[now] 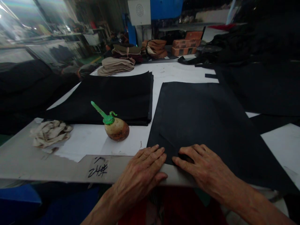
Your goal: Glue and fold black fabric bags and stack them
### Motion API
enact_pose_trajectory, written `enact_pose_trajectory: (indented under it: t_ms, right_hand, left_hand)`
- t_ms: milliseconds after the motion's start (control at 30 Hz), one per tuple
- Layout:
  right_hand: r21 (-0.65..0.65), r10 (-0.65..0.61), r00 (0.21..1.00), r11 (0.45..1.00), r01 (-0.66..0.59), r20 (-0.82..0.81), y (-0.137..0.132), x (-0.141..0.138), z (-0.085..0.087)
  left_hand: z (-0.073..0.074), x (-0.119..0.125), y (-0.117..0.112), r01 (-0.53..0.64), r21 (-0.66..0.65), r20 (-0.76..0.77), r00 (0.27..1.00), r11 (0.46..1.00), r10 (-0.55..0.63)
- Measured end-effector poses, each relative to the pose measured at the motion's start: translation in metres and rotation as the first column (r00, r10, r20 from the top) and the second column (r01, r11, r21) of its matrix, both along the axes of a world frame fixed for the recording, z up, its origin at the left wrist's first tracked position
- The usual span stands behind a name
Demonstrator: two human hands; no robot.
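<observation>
A large black fabric sheet [197,115] lies flat at the table's near edge. My left hand [142,168] rests palm down on its near left corner, fingers stretched out and close together, the thumb off to the side. On the same near edge sits my right hand [201,165], its fingers bent, with a gap showing between thumb and forefinger. Both its fingertips and thumb touch the black fabric. A faint diagonal line runs across the fabric just beyond the two hands. Whether the right fingers pinch a thin layer is unclear.
A stack of black sheets [117,93] lies to the left. In front of it stands a round bottle with a green spout [116,128]; a crumpled cloth [52,133] is further left. Tied fabric bundles [117,65] and reddish bricks [185,47] sit at the back. More black fabric [264,87] covers the right.
</observation>
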State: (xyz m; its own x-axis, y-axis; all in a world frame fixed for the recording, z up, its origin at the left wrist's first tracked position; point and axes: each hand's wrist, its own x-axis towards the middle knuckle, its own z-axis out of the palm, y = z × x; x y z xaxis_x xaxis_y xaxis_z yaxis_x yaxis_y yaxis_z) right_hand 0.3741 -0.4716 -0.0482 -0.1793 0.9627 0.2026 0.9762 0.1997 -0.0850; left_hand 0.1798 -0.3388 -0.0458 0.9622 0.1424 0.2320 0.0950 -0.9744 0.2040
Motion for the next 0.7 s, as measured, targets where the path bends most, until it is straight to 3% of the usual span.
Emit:
enact_pose_trajectory:
  t_ms: [300,700]
  right_hand:
    - [0.002,-0.006,1.0,1.0,0.006,-0.022,-0.001,0.002,-0.005]
    - [0.0,0.062,0.996,0.998,-0.062,0.061,0.001,0.002,-0.001]
  left_hand:
    - [-0.005,-0.011,0.015,-0.012,0.001,0.058,0.998,1.0,0.012]
    - [-0.003,-0.013,0.015,-0.027,0.035,0.054,0.998,0.999,0.025]
